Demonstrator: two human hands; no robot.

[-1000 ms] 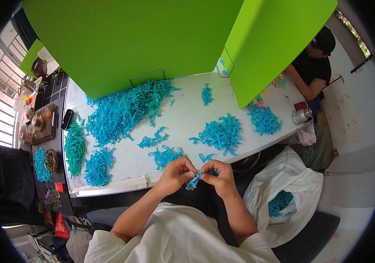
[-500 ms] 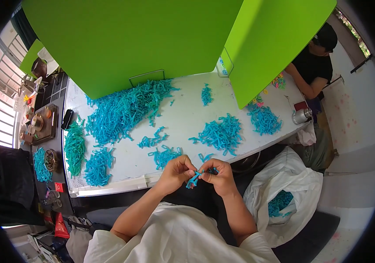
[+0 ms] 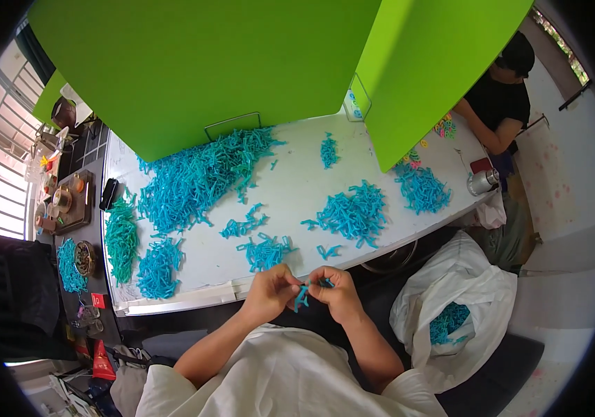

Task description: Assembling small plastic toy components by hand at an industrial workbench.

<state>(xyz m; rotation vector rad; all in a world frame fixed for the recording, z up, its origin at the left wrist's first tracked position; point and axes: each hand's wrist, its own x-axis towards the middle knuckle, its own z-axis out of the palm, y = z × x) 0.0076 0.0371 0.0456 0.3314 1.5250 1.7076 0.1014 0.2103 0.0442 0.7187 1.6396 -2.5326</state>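
Just off the table's front edge, my left hand (image 3: 268,295) and my right hand (image 3: 342,297) meet over small blue rubbery strips (image 3: 301,299). Thumb and forefinger of each hand are pinched together on them, and part of the strips hangs below the fingertips. More blue shows among the curled fingers of my right hand. Beyond my hands lies a small heap of blue looped pieces (image 3: 267,253), with a few loose blue pieces (image 3: 328,251) to its right. A larger blue heap (image 3: 353,214) sits farther right.
Green panels (image 3: 207,62) stand across the white table (image 3: 290,181). A big blue pile (image 3: 193,181) lies beneath them, with a green-teal pile (image 3: 121,240) at left. On the right are an open white sack (image 3: 415,292) holding blue pieces, a metal canister (image 3: 481,182) and another person (image 3: 506,97).
Both hands have come slightly down toward me with the blue strips still pinched between them. The whole scene has shifted slightly in the view.
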